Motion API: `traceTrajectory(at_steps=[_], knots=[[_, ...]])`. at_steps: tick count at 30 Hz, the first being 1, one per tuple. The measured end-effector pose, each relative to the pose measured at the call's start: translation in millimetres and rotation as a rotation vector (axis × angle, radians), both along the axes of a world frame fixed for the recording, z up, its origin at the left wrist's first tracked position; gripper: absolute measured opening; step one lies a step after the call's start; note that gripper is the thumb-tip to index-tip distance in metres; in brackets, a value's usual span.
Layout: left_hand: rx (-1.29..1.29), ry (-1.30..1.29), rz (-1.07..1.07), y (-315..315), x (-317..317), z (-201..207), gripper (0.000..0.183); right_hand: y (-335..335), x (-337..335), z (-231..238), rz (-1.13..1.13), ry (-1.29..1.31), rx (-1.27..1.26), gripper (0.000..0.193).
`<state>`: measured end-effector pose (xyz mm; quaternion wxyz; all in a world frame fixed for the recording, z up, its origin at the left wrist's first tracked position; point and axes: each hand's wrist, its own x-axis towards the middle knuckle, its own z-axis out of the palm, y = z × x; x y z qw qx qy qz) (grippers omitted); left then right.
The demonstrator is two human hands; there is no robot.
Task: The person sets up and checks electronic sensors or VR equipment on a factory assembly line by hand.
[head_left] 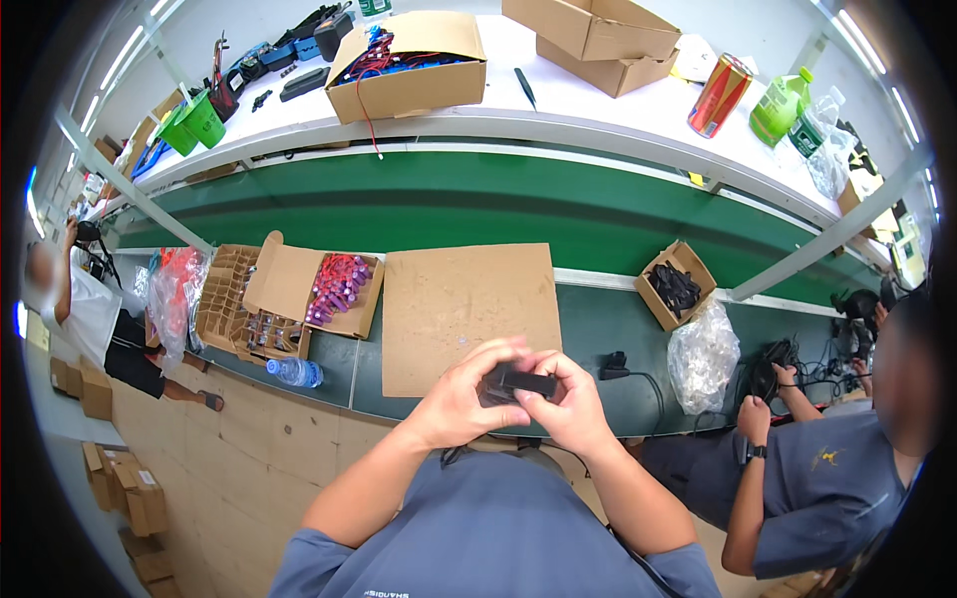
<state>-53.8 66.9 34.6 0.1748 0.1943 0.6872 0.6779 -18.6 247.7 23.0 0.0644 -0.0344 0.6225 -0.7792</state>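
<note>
Close to my body, my left hand (457, 403) and my right hand (575, 411) both grip a small black box-shaped plastic part (528, 382). The left fingers curl round its left side, while the right thumb and fingers pinch its right end. My fingers cover much of it, so its exact kind does not show. Beneath and beyond my hands, a flat cardboard sheet (469, 299) lies on the green bench. To the right of my right hand rests a black plug-like adapter (614, 365) with a cable.
Left of the sheet stand a carton of purple cylindrical cells (339, 289), a divided carton (227, 299) and a water bottle (295, 373). On the right are a box of black parts (675, 287) and a clear plastic bag (704, 359). A co-worker (827, 468) sits close by there.
</note>
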Motion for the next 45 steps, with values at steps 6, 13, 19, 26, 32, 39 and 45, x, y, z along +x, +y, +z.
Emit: traceTrajectory(at_steps=[6,13,19,26,32,39,45], knots=[[0.086,-0.032,-0.066,-6,1,-5,0.033,10,1,0,0.131,0.054,-0.147,0.015],[0.07,0.005,-0.023,-4,15,-18,0.026,22,-5,26,0.313,-0.013,0.239,0.008],[0.227,-0.067,-0.019,-19,8,-33,0.023,24,2,11,0.326,-0.086,-0.271,0.015],[0.281,-0.216,0.063,-19,13,-35,0.027,3,-1,30,0.211,-0.042,0.153,0.012],[0.324,-0.255,0.042,-31,15,-34,0.039,-5,4,34,0.177,-0.121,0.209,0.016],[-0.081,-0.068,0.195,-28,28,-13,0.034,-8,9,19,0.089,-0.035,0.358,0.02],[0.133,-0.436,0.12,-38,23,-16,0.027,-14,11,30,-0.021,0.235,0.607,0.026]])
